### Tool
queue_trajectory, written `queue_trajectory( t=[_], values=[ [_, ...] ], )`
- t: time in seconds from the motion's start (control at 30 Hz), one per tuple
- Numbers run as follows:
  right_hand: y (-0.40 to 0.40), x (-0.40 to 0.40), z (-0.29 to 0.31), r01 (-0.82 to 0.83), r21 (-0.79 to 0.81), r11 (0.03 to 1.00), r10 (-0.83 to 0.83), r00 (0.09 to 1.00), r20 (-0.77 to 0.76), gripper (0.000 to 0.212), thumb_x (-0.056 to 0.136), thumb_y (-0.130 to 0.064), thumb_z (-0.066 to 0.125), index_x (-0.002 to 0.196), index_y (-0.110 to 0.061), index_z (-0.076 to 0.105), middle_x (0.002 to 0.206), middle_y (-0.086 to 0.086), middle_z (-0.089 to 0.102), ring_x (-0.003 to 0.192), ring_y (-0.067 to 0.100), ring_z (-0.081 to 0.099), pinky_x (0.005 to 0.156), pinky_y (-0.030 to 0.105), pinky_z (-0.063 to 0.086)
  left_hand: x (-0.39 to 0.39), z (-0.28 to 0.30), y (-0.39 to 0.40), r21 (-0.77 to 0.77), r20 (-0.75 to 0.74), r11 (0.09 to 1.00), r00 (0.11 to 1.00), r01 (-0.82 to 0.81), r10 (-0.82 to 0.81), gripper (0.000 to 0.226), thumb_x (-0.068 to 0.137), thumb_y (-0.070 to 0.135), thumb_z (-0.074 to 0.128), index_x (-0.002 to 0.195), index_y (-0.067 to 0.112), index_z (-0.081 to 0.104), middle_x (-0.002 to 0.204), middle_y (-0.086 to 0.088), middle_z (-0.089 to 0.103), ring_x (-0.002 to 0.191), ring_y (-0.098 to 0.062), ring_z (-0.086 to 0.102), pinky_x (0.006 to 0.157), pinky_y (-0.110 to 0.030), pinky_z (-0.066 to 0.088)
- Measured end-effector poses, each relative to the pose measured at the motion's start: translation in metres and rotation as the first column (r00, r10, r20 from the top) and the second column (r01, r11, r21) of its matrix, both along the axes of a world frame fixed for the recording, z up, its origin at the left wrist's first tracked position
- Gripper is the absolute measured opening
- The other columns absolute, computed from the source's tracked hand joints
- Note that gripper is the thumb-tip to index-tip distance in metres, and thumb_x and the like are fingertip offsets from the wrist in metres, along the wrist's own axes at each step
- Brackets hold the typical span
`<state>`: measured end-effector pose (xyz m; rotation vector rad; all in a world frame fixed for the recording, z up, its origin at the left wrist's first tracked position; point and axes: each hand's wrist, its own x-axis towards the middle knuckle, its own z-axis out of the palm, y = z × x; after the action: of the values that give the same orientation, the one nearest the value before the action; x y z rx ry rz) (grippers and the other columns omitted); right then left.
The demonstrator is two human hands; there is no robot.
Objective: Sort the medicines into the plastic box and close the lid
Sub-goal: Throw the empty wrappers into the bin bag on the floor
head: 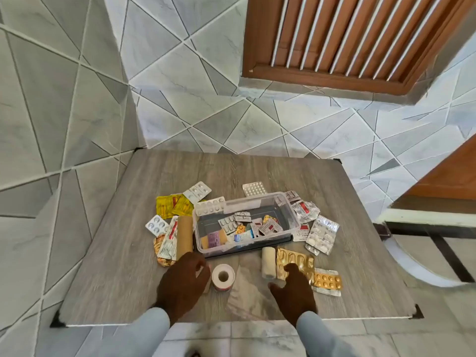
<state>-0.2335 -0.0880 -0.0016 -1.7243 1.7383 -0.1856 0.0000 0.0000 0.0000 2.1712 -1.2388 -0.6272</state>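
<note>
A grey wood-grain counter (257, 171) with black corner caps stands against a wall (180, 86) of pale grey marbled tiles, cut into slanting triangles by white and dark lines. The same tiling covers the left side wall (51, 112). High on the right hangs a brown wooden window (360, 39) with louvred slats and pale bars, above a tiled sill. A brown wooden panel (448, 176) shows at the right edge. The floor (257, 338) is light marbled tile. Soft daylight fills the room.
</note>
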Motion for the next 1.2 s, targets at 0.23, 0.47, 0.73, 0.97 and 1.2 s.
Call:
queue_trajectory(
  t=[0.23, 0.47, 0.73, 0.97, 1.2],
  values=[
    [0.001, 0.000, -0.022, 0.162, 0.229, 0.960, -0.142, 0.985, -0.101, 0.057, 0.075, -0.035, 0.074, 0.117, -0.020, 0.039, 0.122, 0.013, 0.060, 0.109, 0.038, 0.059, 0.090, 0.043, 0.049, 0.007, -0.049, 0.013, 0.258, 0.077, 0.942, 0.977, -0.213, 0.200, 0.033, 0.085, 0.055, 0.051, 0.080, 0.023, 0.054, 0.082, 0.002, 0.060, 0.075, -0.017, 0.057, 0.065, -0.032, 0.047],
    [-0.001, 0.001, -0.034, 0.196, 0.284, 0.938, -0.207, 0.978, 0.007, 0.019, 0.075, -0.022, 0.072, 0.085, -0.017, 0.056, 0.104, 0.012, 0.064, 0.093, 0.034, 0.061, 0.084, 0.041, 0.054, -0.003, -0.060, 0.002, 0.402, 0.063, 0.885, 0.971, -0.236, 0.230, 0.047, 0.076, 0.063, 0.057, 0.093, 0.019, 0.053, 0.100, -0.005, 0.061, 0.090, -0.026, 0.062, 0.069, -0.033, 0.049],
    [-0.009, 0.002, -0.011, 0.043, 0.081, 0.996, -0.058, 0.979, 0.193, 0.012, 0.085, -0.017, 0.059, 0.074, -0.019, 0.064, 0.079, 0.000, 0.067, 0.076, 0.017, 0.061, 0.067, 0.028, 0.050, -0.001, -0.047, 0.005, 0.289, -0.220, 0.913, 0.907, -0.290, 0.358, 0.028, 0.077, 0.027, 0.073, 0.069, 0.013, 0.049, 0.069, -0.004, 0.056, 0.061, -0.019, 0.050, 0.051, -0.028, 0.036],
    [-0.024, -0.019, 0.017, -0.033, -0.096, 0.995, 0.063, 0.947, 0.316, 0.010, 0.088, -0.012, 0.060, 0.083, -0.019, 0.066, 0.082, -0.010, 0.065, 0.079, 0.003, 0.058, 0.066, 0.013, 0.040, 0.024, 0.009, 0.014, 0.180, -0.260, 0.957, 0.928, -0.226, 0.268, 0.029, 0.068, 0.011, 0.081, 0.062, 0.008, 0.053, 0.053, -0.008, 0.058, 0.050, -0.023, 0.058, 0.051, -0.031, 0.045],
    [-0.040, -0.106, 0.062, 0.138, -0.030, 0.990, -0.091, 0.782, 0.616, 0.017, 0.086, -0.002, 0.060, 0.080, -0.016, 0.068, 0.076, 0.002, 0.070, 0.071, 0.020, 0.062, 0.067, 0.032, 0.051, -0.089, 0.078, -0.039, -0.059, -0.514, 0.996, 0.858, -0.064, 0.025, 0.014, 0.076, 0.001, 0.074, 0.069, 0.005, 0.062, 0.050, -0.005, 0.060, 0.045, -0.017, 0.054, 0.045, -0.025, 0.041]
  ],
)
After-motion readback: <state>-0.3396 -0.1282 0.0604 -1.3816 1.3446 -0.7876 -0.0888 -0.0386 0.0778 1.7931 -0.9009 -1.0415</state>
